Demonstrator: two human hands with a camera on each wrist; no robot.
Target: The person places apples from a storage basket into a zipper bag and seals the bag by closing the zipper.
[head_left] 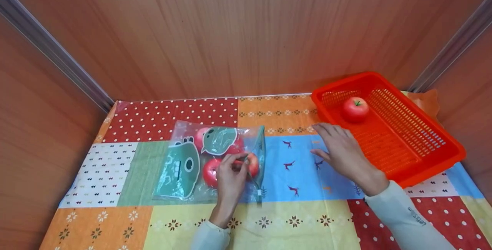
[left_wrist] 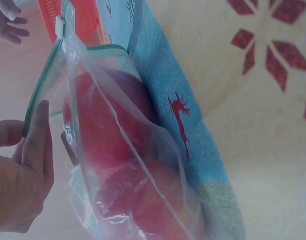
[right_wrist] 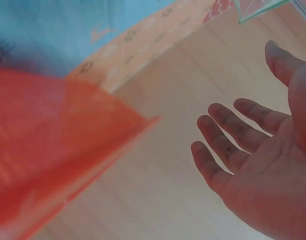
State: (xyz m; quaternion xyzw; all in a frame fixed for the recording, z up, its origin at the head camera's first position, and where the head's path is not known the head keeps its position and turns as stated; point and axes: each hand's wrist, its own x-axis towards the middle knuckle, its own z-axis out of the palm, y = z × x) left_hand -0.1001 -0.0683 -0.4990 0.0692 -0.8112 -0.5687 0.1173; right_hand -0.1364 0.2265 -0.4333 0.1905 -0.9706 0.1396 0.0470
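Note:
A clear zip bag (head_left: 163, 186) with green animal prints lies on the cloth, holding several red apples (head_left: 211, 173). My left hand (head_left: 231, 179) pinches the green zip edge (left_wrist: 41, 82) at the bag's right-hand mouth; the left wrist view shows that mouth spread apart and the white slider (left_wrist: 60, 27) at one end. My right hand (head_left: 343, 152) is in the air between the bag and the red basket (head_left: 430, 170), touching neither. In the right wrist view its fingers are spread with nothing in the palm. One red apple (head_left: 355, 108) sits inside the basket, toward its far left corner.
A patchwork-patterned cloth (head_left: 269, 223) covers the table. Wood-grain panels (head_left: 246, 35) rise at the back and both sides, with metal strips (head_left: 57, 46) at the corners. The basket stands at the right, near the back panel.

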